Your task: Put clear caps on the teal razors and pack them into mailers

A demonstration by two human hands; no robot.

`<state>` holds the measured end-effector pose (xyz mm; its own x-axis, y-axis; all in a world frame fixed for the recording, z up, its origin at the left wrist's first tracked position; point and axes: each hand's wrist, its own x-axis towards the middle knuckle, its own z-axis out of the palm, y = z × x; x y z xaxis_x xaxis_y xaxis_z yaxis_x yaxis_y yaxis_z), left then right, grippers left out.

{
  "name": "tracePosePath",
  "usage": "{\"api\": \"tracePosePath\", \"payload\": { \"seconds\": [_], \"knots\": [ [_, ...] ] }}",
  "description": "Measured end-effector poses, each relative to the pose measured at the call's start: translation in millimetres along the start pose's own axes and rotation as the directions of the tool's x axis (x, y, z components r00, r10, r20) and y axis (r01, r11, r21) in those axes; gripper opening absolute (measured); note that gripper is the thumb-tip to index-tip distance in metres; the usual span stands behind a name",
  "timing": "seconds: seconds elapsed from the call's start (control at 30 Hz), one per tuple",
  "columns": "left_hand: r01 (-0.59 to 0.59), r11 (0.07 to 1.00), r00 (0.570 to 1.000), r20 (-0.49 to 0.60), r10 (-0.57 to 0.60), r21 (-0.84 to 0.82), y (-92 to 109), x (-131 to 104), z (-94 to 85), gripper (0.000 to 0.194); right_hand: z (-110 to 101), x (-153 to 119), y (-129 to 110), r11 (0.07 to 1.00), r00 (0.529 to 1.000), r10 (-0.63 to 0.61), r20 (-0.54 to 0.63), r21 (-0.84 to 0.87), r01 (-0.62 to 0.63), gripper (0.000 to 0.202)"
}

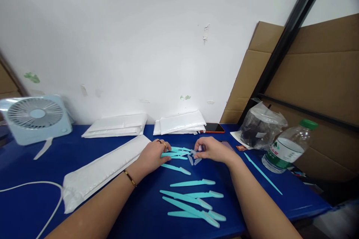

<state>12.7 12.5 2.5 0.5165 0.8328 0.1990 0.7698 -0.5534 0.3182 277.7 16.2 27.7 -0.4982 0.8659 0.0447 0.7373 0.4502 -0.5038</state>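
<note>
Several turquoise eyebrow razors (193, 183) lie on the blue table, some crossing each other, their pale clear-capped ends pointing right. My left hand (153, 155), with a ring and bracelet, is closed around the handle ends of a bunch of turquoise razors (176, 153). To its right, small translucent blade caps (190, 160) are loose on the table. Over these, my right hand (211, 150) has thumb and forefinger pinched on what looks like one clear cap, partly hidden by the fingers. One razor (179, 169) rests just below my left hand.
White padded packets (179, 122) stand along the wall, and a long white packet (101, 175) lies left. A pale blue fan (39, 117) and white cable are farther left. At right are a water bottle (288, 149), a bagged cup (258, 125), one razor (263, 173) and a phone (214, 128).
</note>
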Motion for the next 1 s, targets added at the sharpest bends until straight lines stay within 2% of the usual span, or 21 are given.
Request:
{"api": "tracePosePath", "payload": {
  "seconds": [0.1, 0.17, 0.27, 0.33, 0.5, 0.63, 0.77, 0.83, 0.93, 1.0],
  "knots": [
    [-0.120, 0.992, 0.992, 0.023, 0.120, -0.025, 13.7, -5.3, 1.7, 0.032, 4.5, -2.3, -14.6, 0.996, 0.991, -0.089, 0.100, 0.005, 0.089, 0.030],
    [-0.168, 0.985, 0.981, 0.095, 0.171, -0.044, 22.2, -8.4, 5.4, 0.028, 9.5, -2.6, -22.3, 0.991, 0.971, -0.130, 0.199, 0.015, 0.130, 0.032],
    [-0.142, 0.989, 0.979, 0.142, 0.146, -0.041, 26.9, -9.9, 10.2, 0.020, 16.7, -0.7, -26.0, 0.985, 0.945, -0.171, 0.279, 0.012, 0.174, 0.036],
    [-0.113, 0.992, 0.983, 0.139, 0.119, -0.050, 26.0, -9.1, 11.0, 0.019, 19.8, 1.0, -25.4, 0.980, 0.934, -0.193, 0.300, 0.012, 0.199, 0.030],
    [-0.075, 0.988, 0.990, 0.111, 0.090, -0.132, 24.6, -5.3, 7.9, 0.018, 17.3, 0.4, -25.3, 0.973, 0.947, -0.224, 0.230, -0.007, 0.231, 0.016],
    [-0.064, 0.992, 0.995, 0.065, 0.071, -0.105, 17.2, -1.9, 4.5, 0.018, 7.8, -2.7, -18.6, 0.968, 0.958, -0.234, 0.168, -0.057, 0.246, 0.011],
    [0.040, 0.997, 0.997, 0.071, -0.035, -0.068, 0.5, 2.0, 1.0, 0.018, 0.9, -1.3, -2.5, 0.995, 0.997, -0.073, 0.033, -0.069, 0.075, 0.013],
    [0.035, 0.998, 0.998, 0.056, -0.032, -0.046, -0.6, 2.3, -0.4, 0.017, -0.1, 0.6, 2.9, 0.998, 1.000, -0.012, 0.008, -0.066, 0.013, 0.015],
    [-0.067, 0.997, 0.998, -0.016, 0.066, -0.035, 16.4, -3.3, -3.7, 0.026, -1.2, 2.1, 3.6, 0.996, 0.999, 0.016, -0.028, -0.087, -0.018, 0.019],
    [-0.172, 0.981, 0.985, 0.007, 0.173, -0.093, 37.5, -11.9, -5.5, 0.030, -3.4, 1.8, 0.7, 0.994, 0.996, 0.018, -0.086, -0.102, -0.027, 0.020]
  ]
}}
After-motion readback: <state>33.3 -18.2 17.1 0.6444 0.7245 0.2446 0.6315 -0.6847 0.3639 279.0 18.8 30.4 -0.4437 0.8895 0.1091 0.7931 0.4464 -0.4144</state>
